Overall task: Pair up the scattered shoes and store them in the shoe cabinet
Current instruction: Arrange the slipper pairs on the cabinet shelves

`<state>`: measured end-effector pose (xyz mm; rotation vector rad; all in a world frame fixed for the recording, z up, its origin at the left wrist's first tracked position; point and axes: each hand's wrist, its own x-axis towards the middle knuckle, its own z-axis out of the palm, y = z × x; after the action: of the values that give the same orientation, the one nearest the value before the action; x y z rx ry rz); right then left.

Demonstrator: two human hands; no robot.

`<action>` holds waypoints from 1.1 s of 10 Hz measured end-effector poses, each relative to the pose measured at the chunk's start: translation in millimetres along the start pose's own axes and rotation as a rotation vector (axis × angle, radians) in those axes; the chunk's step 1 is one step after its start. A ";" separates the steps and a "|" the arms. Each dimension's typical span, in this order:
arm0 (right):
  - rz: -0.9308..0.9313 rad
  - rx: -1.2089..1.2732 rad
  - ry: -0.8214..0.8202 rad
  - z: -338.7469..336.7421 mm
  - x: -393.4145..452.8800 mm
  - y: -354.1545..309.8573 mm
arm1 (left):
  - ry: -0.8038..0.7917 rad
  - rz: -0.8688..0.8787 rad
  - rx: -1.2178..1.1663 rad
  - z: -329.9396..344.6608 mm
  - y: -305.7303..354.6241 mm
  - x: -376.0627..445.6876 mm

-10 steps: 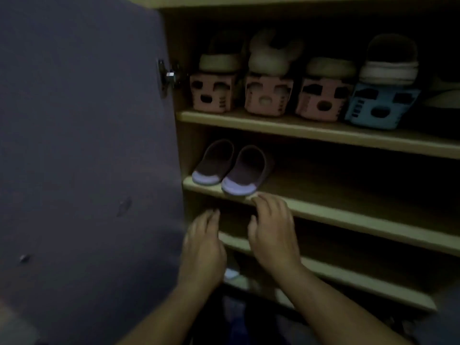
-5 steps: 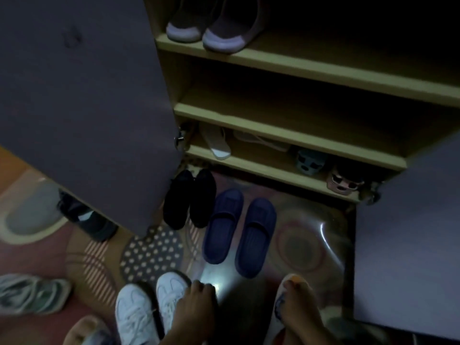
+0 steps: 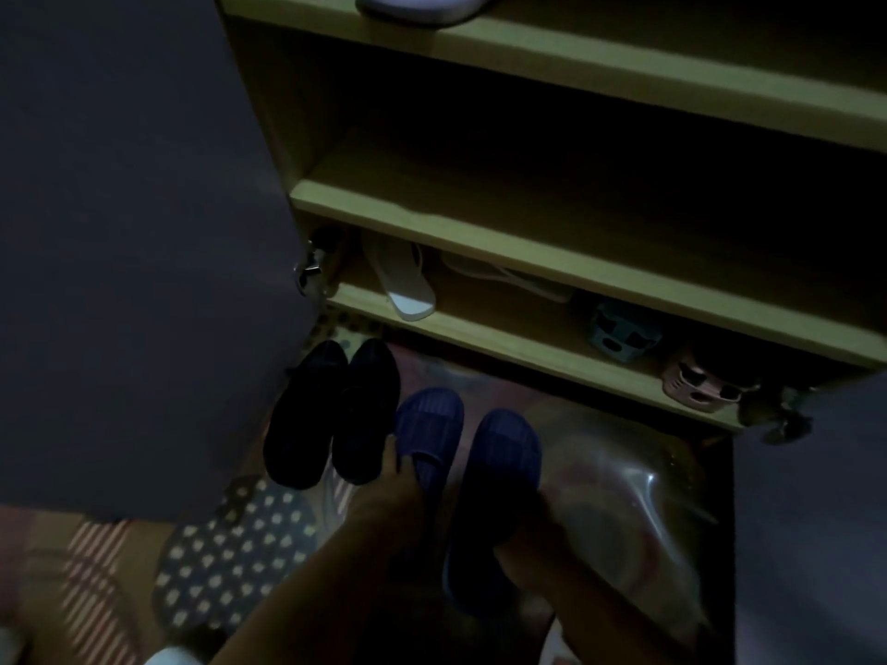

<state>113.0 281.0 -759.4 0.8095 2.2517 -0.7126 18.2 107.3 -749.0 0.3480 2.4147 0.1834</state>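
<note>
A pair of dark blue slippers lies on the floor in front of the open shoe cabinet [image 3: 528, 247]. My left hand [image 3: 393, 487] grips the left blue slipper [image 3: 432, 419] at its opening. My right hand [image 3: 523, 544] holds the side of the right blue slipper [image 3: 504, 448] near its heel. A pair of black shoes [image 3: 331, 415] stands side by side just left of the slippers, toes toward the cabinet. The scene is very dim, so the fingers show poorly.
The open left cabinet door [image 3: 134, 232] hangs over the floor beside the black shoes; the right door [image 3: 816, 520] stands at the right. The bottom shelf holds a white sandal [image 3: 403, 280], a blue shoe holder [image 3: 619, 333] and a pink one [image 3: 701, 381]. A patterned mat [image 3: 230, 559] covers the floor.
My view dropped from the upper shelves to the floor. Both hands moved from the shelf edge, past the white sneakers, forward onto the blue slippers.
</note>
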 end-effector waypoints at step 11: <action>-0.630 1.154 -0.134 -196.0 -316.5 -154.1 | 0.154 0.432 -1.780 -240.1 53.3 -314.8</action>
<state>124.9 195.4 -365.9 0.4409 1.8186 -2.3742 103.1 55.4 -362.1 -0.0336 1.3894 2.2773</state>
